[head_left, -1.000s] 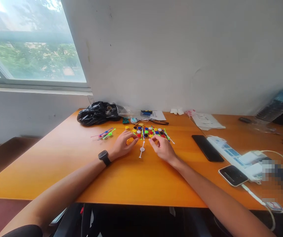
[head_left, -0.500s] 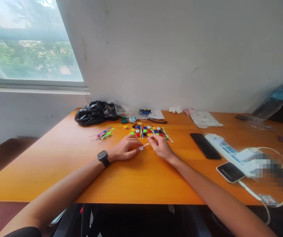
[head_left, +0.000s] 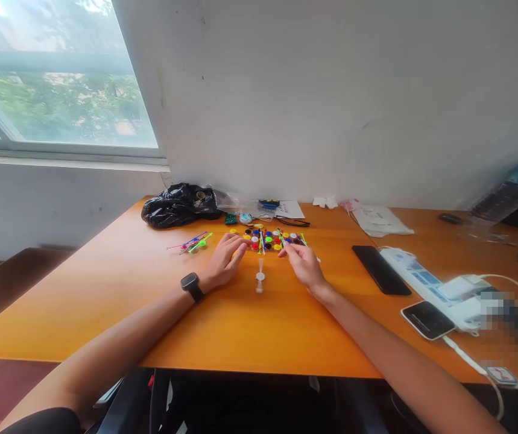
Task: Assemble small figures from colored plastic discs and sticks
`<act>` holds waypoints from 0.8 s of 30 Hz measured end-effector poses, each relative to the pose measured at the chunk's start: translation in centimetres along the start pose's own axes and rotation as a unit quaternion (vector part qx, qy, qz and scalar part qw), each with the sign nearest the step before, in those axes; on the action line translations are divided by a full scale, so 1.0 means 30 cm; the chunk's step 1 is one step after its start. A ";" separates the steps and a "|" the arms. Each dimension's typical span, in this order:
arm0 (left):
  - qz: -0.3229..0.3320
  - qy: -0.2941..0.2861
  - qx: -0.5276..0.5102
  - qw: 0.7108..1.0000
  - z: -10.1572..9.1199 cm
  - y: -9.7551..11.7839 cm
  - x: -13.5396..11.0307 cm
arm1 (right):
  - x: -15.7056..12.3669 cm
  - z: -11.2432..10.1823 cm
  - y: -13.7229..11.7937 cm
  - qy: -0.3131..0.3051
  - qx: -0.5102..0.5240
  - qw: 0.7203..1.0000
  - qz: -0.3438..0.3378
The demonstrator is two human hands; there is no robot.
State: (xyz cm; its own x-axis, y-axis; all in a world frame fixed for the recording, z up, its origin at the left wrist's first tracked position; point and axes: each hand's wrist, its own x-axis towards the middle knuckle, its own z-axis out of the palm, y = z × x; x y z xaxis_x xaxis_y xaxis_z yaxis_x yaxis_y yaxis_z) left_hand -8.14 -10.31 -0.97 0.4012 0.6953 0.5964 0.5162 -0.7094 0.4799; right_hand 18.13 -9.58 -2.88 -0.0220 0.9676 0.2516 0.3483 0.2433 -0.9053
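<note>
A white arrow spinner (head_left: 260, 276) with a round hub sits on the table between my hands. Its arrow is smeared by motion, its blur reaching away from me and toward me. My left hand (head_left: 226, 258), with a dark watch on the wrist, lies to the spinner's left, fingers stretched out and holding nothing. On the other side my right hand (head_left: 304, 264) hovers with fingers loosely bent and apart, touching neither the spinner nor anything I can make out. Just beyond both hands are rows of coloured round discs (head_left: 268, 246) with several coloured arrows (head_left: 262, 241) among them.
Assembled coloured arrow spinners (head_left: 195, 242) lie at left. Along the back are a black plastic bag (head_left: 180, 206), papers (head_left: 290, 209) and a dark cord (head_left: 292, 222). To the right lie a black phone (head_left: 380, 269), a power strip (head_left: 415, 280) with cables, and another device (head_left: 427, 319).
Both hands have drawn apart from the spinner, left hand leftward and right hand rightward. The spinner's arrow, earlier sharp and pointing right, is now blurred. The view has shifted slightly.
</note>
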 end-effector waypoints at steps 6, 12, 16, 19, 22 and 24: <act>-0.043 0.046 0.099 0.993 0.016 -0.074 -0.001 | 0.012 -0.010 0.002 0.018 -0.016 0.999 -0.031; -0.113 0.020 0.164 0.980 -0.006 -0.166 -0.004 | -0.002 -0.003 -0.013 -0.012 -0.025 0.999 -0.045; -0.109 -0.015 0.174 0.979 -0.002 -0.191 -0.007 | -0.005 -0.002 -0.023 -0.018 -0.027 0.998 -0.050; -0.089 -0.038 0.185 0.978 0.008 -0.197 -0.004 | -0.007 -0.001 -0.023 -0.028 -0.028 0.998 -0.043; -0.089 -0.051 0.200 0.974 0.007 -0.194 0.002 | -0.009 0.002 -0.018 -0.036 -0.028 0.998 -0.038; -0.102 -0.044 0.208 0.972 0.002 -0.190 0.005 | -0.010 0.004 -0.013 -0.038 -0.033 0.998 -0.042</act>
State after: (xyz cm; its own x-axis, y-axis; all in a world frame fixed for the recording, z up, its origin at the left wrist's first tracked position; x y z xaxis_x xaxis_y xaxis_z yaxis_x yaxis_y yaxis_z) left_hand -10.98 -6.15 -3.66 0.3124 0.8370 0.4493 0.8461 -0.4602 0.2689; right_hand 17.88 -9.95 -2.64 -0.1244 0.9470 0.2961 0.4022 0.3209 -0.8574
